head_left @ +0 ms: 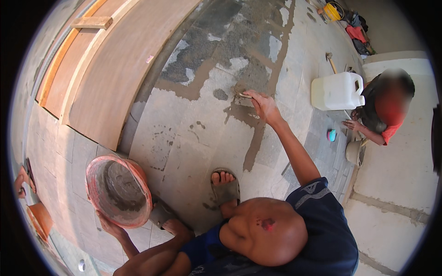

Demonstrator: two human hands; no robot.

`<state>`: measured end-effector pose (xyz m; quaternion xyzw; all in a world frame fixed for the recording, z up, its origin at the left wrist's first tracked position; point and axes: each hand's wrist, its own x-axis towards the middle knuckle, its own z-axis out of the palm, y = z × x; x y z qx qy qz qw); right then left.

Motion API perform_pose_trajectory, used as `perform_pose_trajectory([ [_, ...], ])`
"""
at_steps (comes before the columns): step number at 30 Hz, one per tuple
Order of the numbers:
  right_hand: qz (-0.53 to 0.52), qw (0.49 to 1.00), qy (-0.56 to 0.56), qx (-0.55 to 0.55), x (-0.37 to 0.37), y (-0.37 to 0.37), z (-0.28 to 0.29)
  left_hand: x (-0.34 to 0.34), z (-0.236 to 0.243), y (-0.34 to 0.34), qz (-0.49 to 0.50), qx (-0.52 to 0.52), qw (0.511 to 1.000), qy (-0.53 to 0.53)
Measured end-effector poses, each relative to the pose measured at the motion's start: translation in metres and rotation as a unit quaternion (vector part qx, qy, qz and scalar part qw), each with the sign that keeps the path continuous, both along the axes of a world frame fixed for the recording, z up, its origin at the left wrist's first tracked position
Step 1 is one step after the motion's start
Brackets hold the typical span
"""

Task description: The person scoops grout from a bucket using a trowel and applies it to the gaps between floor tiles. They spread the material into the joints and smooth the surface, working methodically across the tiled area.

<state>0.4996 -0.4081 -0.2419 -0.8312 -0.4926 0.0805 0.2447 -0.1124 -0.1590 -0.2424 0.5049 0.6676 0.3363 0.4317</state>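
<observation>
The right hand [265, 107], its arm [297, 149] stretched forward, pinches a small tool [245, 95] at the smeared floor [193, 158]. Well apart, the left hand [110, 226] touches the tilted bucket [144, 191] from below; whether it grips, I cannot tell.

They wear a grey-striped navy shirt [334, 234], blue shorts [202, 248] and sandals [226, 192].

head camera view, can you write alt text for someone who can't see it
A person's right hand holds a small tool over a gray tiled floor streaked with paste, while the left hand touches a reddish bucket with gray paste inside. At right, another person is near a white jug.
</observation>
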Motion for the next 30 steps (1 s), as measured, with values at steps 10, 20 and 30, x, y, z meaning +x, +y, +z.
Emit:
perform_pose_trajectory([
  [10,0.089,0.971,0.016,-0.221,-0.002,-0.02,-0.016,0.0,0.001,-0.001,0.005,0.005,1.0,0.01],
  [20,-0.157,0.985,-0.005,-0.073,0.048,0.011,-0.014,0.003,0.003,-0.001,-0.002,-0.008,1.0,0.029],
  [30,0.034,0.978,0.08,-0.187,0.037,0.041,-0.026,-0.002,0.0,0.0,0.016,-0.008,1.0,0.013],
])
